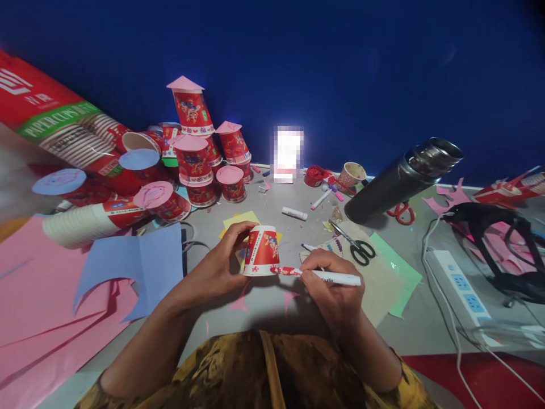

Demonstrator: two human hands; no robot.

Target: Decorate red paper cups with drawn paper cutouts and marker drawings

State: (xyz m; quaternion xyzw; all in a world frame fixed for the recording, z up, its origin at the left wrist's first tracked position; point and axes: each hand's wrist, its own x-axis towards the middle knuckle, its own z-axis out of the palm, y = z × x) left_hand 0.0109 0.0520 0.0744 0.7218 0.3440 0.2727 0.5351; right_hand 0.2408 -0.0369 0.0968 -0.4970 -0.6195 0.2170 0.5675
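Note:
My left hand [223,261] is wrapped around a red and white paper cup [261,250] that stands upside down on the grey table [272,301]. My right hand [334,281] grips a white marker [330,276] lying almost level, its red-patterned tip touching the cup's lower rim. Under the cup lies a yellow paper sheet [240,220]. Small pink paper scraps [289,296] lie just in front of me.
A pile of upside-down cups with pink and blue paper lids [191,153] stands at the back left beside a sleeve of paper cups [63,128]. Pink [38,295] and blue [136,258] sheets lie left. Scissors [355,245], a black flask [402,179], a power strip [457,281] and cables lie right.

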